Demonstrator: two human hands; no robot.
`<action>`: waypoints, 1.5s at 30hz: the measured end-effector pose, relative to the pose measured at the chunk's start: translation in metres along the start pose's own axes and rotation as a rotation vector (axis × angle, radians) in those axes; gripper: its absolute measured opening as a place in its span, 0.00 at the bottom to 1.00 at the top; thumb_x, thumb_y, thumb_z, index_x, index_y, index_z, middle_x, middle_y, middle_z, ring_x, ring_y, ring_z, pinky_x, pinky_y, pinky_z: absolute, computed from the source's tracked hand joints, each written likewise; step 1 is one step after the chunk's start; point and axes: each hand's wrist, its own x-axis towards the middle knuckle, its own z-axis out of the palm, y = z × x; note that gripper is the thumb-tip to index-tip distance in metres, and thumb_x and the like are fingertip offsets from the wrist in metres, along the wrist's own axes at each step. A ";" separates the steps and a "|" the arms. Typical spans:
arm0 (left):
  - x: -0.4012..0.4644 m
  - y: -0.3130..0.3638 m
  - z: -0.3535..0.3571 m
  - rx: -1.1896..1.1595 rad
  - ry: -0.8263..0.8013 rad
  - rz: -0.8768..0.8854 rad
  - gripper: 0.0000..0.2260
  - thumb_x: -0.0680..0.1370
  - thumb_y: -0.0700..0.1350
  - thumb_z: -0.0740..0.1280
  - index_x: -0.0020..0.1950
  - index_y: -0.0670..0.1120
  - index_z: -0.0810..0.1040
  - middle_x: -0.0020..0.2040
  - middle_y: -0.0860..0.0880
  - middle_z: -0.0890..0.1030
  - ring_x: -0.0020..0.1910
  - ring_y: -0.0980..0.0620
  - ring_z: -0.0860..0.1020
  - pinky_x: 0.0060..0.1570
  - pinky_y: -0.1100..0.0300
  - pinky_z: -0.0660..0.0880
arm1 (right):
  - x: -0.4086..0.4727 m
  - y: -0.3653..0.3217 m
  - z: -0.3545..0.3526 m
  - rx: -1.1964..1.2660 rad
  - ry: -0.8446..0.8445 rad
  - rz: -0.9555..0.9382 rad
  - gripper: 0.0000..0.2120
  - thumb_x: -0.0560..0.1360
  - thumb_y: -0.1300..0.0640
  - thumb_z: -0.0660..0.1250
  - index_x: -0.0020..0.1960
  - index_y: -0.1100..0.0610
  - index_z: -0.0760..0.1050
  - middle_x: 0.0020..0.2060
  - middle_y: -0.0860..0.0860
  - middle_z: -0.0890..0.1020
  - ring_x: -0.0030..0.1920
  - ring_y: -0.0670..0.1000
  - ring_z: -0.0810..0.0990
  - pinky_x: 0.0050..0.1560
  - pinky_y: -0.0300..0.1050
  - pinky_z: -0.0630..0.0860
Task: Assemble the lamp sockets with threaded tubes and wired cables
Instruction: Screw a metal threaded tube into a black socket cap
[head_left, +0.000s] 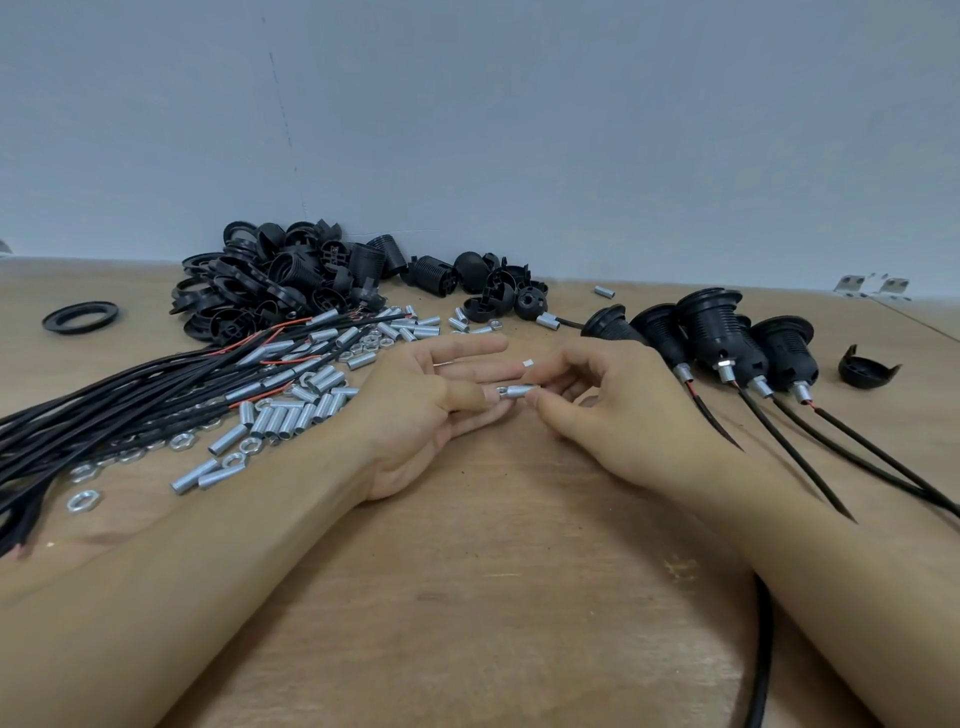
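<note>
A short silver threaded tube (518, 391) lies level between my two hands at the table's middle. My right hand (597, 400) pinches its right end between thumb and fingers. My left hand (431, 400) lies palm up with its thumb and fingers pinching a small nut (502, 389) at the tube's left end. Loose threaded tubes (291, 413) and nuts (83, 501) are scattered to the left. A bundle of black cables (130, 395) with red wires lies at far left. Black socket parts (291, 280) are heaped at the back.
Several assembled black sockets (717, 332) with tubes and cables stand at the right, their cables (831, 457) trailing toward me. A black ring (80, 317) lies at back left, a lone socket cap (867, 366) at far right. Bare wooden table (493, 571) lies in front of my hands.
</note>
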 end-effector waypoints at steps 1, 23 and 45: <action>0.000 0.000 0.000 0.008 0.001 0.004 0.21 0.73 0.21 0.61 0.60 0.38 0.78 0.54 0.40 0.85 0.53 0.45 0.84 0.52 0.58 0.81 | 0.000 0.000 -0.001 0.015 -0.014 0.014 0.03 0.72 0.58 0.72 0.44 0.51 0.83 0.36 0.47 0.83 0.34 0.44 0.80 0.40 0.41 0.79; -0.001 0.003 -0.003 -0.106 0.025 0.019 0.12 0.66 0.30 0.70 0.49 0.35 0.83 0.46 0.38 0.85 0.48 0.45 0.85 0.44 0.61 0.81 | 0.000 -0.006 -0.005 0.190 0.019 -0.031 0.11 0.75 0.63 0.71 0.44 0.46 0.83 0.34 0.44 0.82 0.35 0.55 0.80 0.39 0.55 0.81; -0.007 0.003 0.001 0.056 -0.063 0.070 0.08 0.69 0.44 0.71 0.45 0.41 0.81 0.43 0.39 0.86 0.41 0.46 0.86 0.35 0.63 0.80 | -0.006 -0.018 -0.006 0.136 0.041 -0.222 0.19 0.74 0.62 0.72 0.44 0.35 0.80 0.39 0.37 0.84 0.39 0.45 0.82 0.41 0.45 0.81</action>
